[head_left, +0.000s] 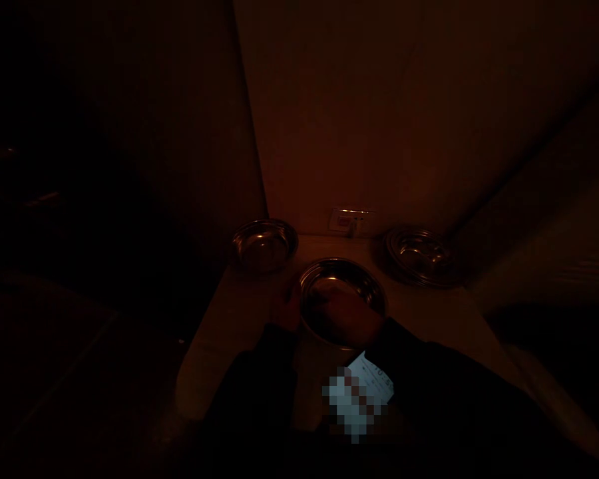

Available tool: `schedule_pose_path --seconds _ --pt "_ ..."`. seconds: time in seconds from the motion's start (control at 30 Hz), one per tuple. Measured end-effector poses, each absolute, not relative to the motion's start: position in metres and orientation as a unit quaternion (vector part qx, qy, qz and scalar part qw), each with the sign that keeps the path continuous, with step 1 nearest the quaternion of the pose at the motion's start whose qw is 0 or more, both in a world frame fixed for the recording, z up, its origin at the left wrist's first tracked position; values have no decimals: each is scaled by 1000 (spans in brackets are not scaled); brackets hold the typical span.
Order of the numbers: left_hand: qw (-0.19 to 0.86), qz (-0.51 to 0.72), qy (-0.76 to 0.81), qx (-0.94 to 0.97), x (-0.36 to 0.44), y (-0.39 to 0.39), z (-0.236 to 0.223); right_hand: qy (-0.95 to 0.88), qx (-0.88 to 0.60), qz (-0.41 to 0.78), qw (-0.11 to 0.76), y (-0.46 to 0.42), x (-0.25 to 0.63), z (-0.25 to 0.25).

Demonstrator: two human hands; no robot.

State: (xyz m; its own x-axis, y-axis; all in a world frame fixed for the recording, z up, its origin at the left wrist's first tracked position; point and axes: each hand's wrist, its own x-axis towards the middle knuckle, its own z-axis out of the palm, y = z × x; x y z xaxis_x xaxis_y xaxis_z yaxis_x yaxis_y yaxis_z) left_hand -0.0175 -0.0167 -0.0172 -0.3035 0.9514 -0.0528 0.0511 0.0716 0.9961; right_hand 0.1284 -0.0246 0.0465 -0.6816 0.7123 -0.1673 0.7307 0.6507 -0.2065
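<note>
The scene is very dark. A steel bowl sits in the middle of a pale counter. My left hand rests against the bowl's left rim, its fingers curled on the edge. My right hand lies inside the bowl over its near side, fingers bent; what is under it is hidden. Both arms wear dark sleeves.
A second steel bowl stands at the back left and a steel plate at the back right. A wall socket sits on the rear wall. A white slip of paper shows near my chest. Walls close the corner.
</note>
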Motion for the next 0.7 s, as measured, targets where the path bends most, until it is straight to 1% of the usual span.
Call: schedule_pose_path --seconds 0.2,0.4,0.5,0.6,0.7 --pt "427 526 599 426 -21 -17 -14 885 459 -55 52 1 125 43" --pt "411 520 614 428 -18 -18 -12 858 501 -10 110 4 143 55" --pt "410 518 618 428 -17 -18 -8 853 499 -25 150 -2 150 63" --pt "407 516 624 423 -16 -19 -5 857 476 -68 186 -8 160 71" --pt "403 515 630 420 -16 -19 -10 873 428 -123 198 -13 168 75"
